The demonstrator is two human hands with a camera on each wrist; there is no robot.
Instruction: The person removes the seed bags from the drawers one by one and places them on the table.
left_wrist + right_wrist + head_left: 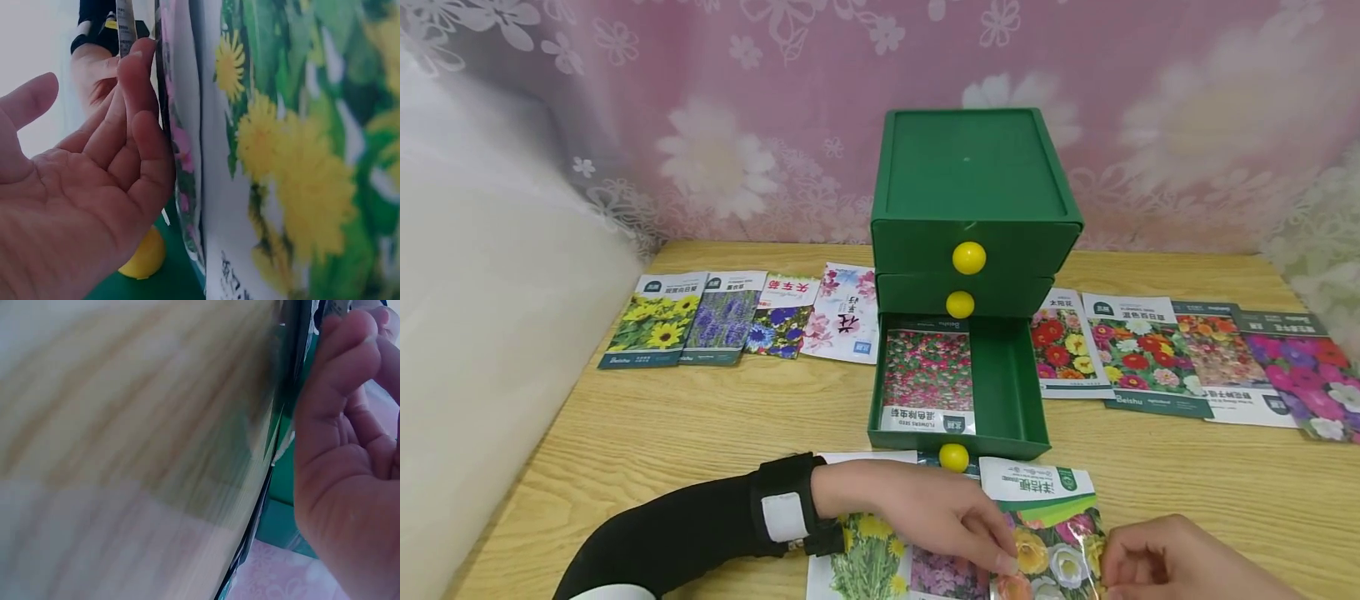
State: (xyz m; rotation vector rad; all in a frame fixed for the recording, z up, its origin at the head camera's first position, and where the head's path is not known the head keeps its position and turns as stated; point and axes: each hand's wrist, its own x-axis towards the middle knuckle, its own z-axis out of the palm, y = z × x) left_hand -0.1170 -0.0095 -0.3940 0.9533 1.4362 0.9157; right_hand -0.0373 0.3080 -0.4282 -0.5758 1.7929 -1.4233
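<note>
A seed packet with orange, white and pink blooms [1049,550] lies at the front of the table. My right hand [1172,554] pinches its right edge; in the right wrist view the bent thumb and fingers [350,350] meet at the packet's edge. My left hand [936,517] reaches across with its fingertips on the packet's left side, thumb held apart in the left wrist view. Under the left wrist and hand lie a yellow-flowered packet [868,562] and a purple-pink packet [946,577], both partly covered.
Behind the hands stands a green drawer box [977,167] with yellow knobs. Its bottom drawer [1009,375] is pulled out, holding a pink-flowered packet [928,375] on its left side. Several packets line the table on the left [655,321] and right [1150,350].
</note>
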